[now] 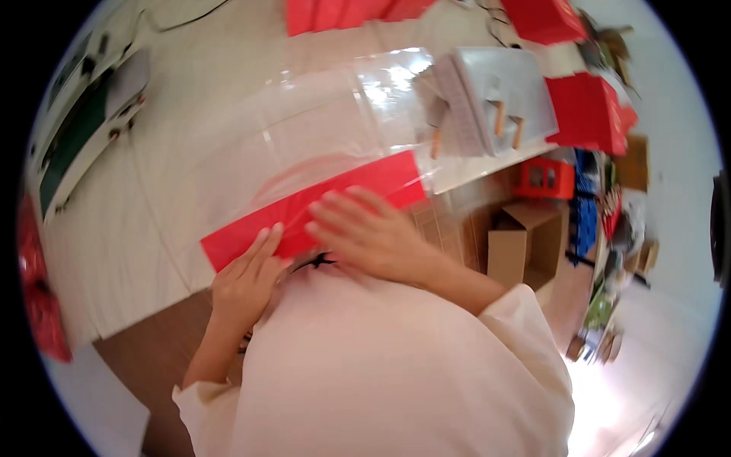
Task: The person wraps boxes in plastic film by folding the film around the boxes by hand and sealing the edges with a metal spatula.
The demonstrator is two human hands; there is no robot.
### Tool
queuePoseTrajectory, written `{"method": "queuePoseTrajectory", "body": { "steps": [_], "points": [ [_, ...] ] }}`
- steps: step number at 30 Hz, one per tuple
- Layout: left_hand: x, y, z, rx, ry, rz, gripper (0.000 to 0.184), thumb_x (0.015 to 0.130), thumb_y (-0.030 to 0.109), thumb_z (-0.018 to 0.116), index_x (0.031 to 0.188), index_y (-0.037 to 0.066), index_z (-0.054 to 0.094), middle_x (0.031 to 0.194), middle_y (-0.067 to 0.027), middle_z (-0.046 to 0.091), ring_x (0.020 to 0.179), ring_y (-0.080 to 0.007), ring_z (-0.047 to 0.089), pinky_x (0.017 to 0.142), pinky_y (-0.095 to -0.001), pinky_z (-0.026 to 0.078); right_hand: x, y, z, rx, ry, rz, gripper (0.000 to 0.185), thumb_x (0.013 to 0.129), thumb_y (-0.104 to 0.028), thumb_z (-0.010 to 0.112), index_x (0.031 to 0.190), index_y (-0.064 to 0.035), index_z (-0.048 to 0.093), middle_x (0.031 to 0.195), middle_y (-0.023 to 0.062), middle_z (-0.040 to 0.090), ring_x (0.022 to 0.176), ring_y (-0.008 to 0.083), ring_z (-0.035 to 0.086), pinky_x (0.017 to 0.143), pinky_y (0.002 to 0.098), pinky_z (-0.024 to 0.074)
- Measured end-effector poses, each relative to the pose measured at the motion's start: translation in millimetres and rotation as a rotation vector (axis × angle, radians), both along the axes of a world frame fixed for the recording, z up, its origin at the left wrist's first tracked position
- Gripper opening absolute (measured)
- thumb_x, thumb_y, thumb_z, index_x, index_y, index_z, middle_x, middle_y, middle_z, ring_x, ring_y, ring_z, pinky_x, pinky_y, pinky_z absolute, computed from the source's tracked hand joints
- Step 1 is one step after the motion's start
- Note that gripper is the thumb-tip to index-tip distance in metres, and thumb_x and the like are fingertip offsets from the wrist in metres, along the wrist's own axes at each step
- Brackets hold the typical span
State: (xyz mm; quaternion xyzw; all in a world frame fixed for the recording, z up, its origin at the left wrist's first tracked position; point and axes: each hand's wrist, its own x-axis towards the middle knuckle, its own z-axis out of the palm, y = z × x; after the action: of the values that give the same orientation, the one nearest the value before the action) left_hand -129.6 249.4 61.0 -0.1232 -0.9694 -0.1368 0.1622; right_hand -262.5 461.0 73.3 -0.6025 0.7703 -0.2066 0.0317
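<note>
Cream covering spread across the large table (175, 213) before us, and the clear plastic (304, 114) lay over its middle, with bright glare near its far right corner. On the table directly in front of our body, the long red piece (297, 206) lay flat along the near side of that plastic; whether it sat inside or against it, we could not tell. Its long axis ran slantwise from left to right, the left end nearer to us and the right end pointing away, towards the table's right edge. Beyond that end stood a pale, plastic-covered stack (537, 91). Below the table's edge, on our right, the cardboard box (506, 255) was open, showing brown inner walls, though we could not make out its contents. Just past it was a smaller red box (565, 183) with openings in its side. Our right hand (373, 236) rested palm down on the red piece, its fingers extended and close together. Our left hand (247, 286) touched its near edge towards the left end, fingers straight and slightly spread. Smallest were the orange sticks (499, 118) at the stack.
</note>
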Motion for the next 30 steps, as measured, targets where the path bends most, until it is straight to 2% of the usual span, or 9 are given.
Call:
{"method": "queuePoseTrajectory", "body": {
  "steps": [2,5,8,15,21,24,26,28,30],
  "points": [
    [1,0,0,-0.039,-0.024,0.035,0.031,0.088,0.019,0.067,0.067,0.011,0.046,0.113,-0.0066,0.070,0.100,-0.0154,0.069,0.060,-0.0227,0.050,8,-6,-6,-0.044,0.021,-0.035,0.049,0.077,-0.028,0.071,0.120,-0.0073,0.060,0.127,0.0116,0.057,0.121,0.0304,0.052,0.103,0.0475,0.0385],
    [-1,1,4,-0.040,-0.044,0.016,0.034,0.090,0.021,0.067,0.066,0.010,0.045,0.109,-0.0086,0.071,0.097,-0.0180,0.070,0.058,-0.0242,0.051,8,-6,-16,-0.187,-0.015,-0.108,0.019,0.076,-0.018,0.068,0.091,-0.0075,0.061,0.108,0.0103,0.059,0.106,0.0269,0.057,0.098,0.0470,0.0418],
    [-3,-1,5,-0.016,-0.047,0.016,0.035,0.088,0.021,0.068,0.066,0.010,0.045,0.109,-0.0081,0.071,0.095,-0.0179,0.070,0.057,-0.0238,0.050,4,9,-10,-0.123,-0.066,-0.098,0.019,0.075,-0.017,0.068,0.090,-0.0088,0.061,0.107,0.0094,0.059,0.105,0.0263,0.057,0.097,0.0453,0.0422],
    [-5,-4,2,0.038,0.019,0.020,0.033,0.081,0.024,0.075,0.066,0.011,0.048,0.107,-0.0049,0.072,0.091,-0.0144,0.071,0.053,-0.0209,0.047,-32,91,-3,0.026,0.201,-0.285,0.026,0.072,-0.012,0.068,0.096,-0.0129,0.059,0.100,0.0031,0.060,0.095,0.0200,0.059,0.092,0.0428,0.0412],
    [-4,-7,3,0.061,0.036,0.009,0.027,0.077,0.024,0.077,0.068,0.011,0.054,0.107,-0.0044,0.072,0.093,-0.0139,0.070,0.055,-0.0200,0.048,-37,112,-11,-0.049,0.371,-0.412,0.023,0.078,-0.009,0.070,0.096,-0.0130,0.055,0.092,0.0018,0.061,0.086,0.0209,0.060,0.091,0.0433,0.0396],
    [-8,-5,6,0.064,0.063,0.009,0.028,0.079,0.021,0.077,0.068,0.012,0.053,0.100,-0.0046,0.073,0.089,-0.0143,0.072,0.050,-0.0202,0.045,-35,93,-12,-0.228,0.404,-0.609,0.023,0.084,-0.016,0.067,0.105,-0.0125,0.058,0.100,0.0040,0.064,0.091,0.0230,0.061,0.090,0.0411,0.0394],
    [-4,-6,5,0.052,0.044,0.020,0.026,0.078,0.022,0.077,0.068,0.011,0.055,0.103,-0.0048,0.072,0.093,-0.0142,0.070,0.054,-0.0205,0.047,-20,80,-15,-0.204,0.061,-0.286,0.036,0.090,-0.027,0.063,0.121,-0.0103,0.057,0.118,0.0070,0.063,0.109,0.0251,0.059,0.098,0.0435,0.0378],
    [-2,-7,5,0.040,0.026,0.026,0.025,0.077,0.023,0.076,0.068,0.011,0.056,0.107,-0.0051,0.071,0.097,-0.0141,0.069,0.057,-0.0208,0.050,9,37,-14,-0.177,0.157,-0.166,0.044,0.092,-0.035,0.059,0.127,-0.0079,0.057,0.129,0.0097,0.059,0.121,0.0267,0.054,0.105,0.0464,0.0351],
    [-3,-6,6,0.052,0.026,0.017,0.024,0.078,0.023,0.075,0.068,0.011,0.057,0.107,-0.0056,0.071,0.097,-0.0144,0.069,0.057,-0.0213,0.050,20,-1,-9,-0.160,0.079,-0.162,0.037,0.090,-0.031,0.062,0.116,-0.0060,0.062,0.128,0.0110,0.060,0.123,0.0272,0.054,0.109,0.0476,0.0325]
  ]
}}
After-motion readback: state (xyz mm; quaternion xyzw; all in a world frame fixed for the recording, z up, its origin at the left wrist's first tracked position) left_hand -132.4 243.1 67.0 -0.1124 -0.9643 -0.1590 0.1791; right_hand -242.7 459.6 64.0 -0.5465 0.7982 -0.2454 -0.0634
